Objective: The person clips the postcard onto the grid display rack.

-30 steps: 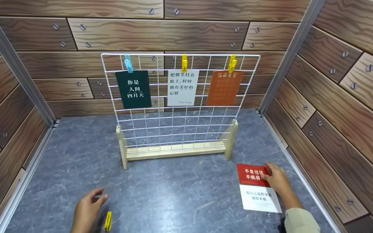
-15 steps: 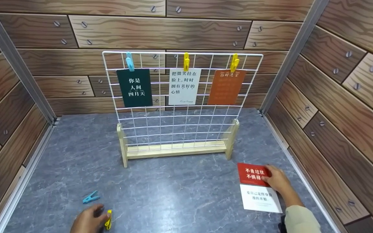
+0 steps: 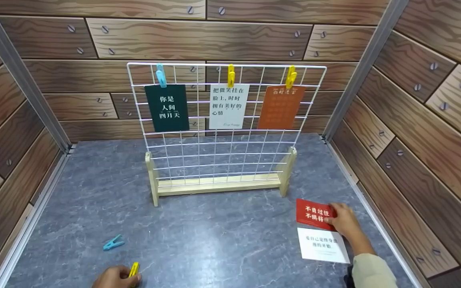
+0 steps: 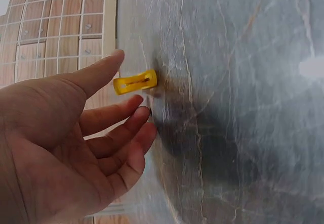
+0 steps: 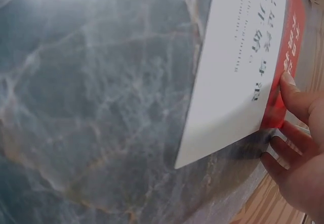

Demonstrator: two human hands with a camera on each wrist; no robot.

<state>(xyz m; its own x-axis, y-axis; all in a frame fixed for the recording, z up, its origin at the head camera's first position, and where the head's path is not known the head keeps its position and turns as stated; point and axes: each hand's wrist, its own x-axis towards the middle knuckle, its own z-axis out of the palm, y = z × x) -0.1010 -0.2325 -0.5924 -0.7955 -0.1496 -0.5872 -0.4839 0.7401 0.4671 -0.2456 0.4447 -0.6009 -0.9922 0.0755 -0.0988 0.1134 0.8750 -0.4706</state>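
My left hand (image 3: 112, 278) is at a yellow clothespin (image 4: 135, 82) on the floor. In the left wrist view its thumb and fingers are spread around the clothespin, with a gap on either side. A light blue clothespin (image 3: 113, 243) lies just beyond that hand. On the right, my right hand (image 3: 345, 224) pinches the right edge of a red card (image 3: 309, 214) with white writing, thumb on top and fingertips by the underside. The card is slightly raised from the floor. A white card (image 3: 321, 249) with dark writing lies directly in front of it.
A white wire grid rack (image 3: 214, 148) on a wooden base (image 3: 218, 184) stands at the back. Clothespins hold a dark green card (image 3: 167, 124), a white card (image 3: 226, 120) and an orange card (image 3: 280, 110) on it. Wood-patterned walls (image 3: 422, 120) enclose the grey floor.
My left hand has moved down toward the yellow clothespin, uncovering the blue one. My right hand has stayed at the red card, which has shifted slightly and lifted a little.
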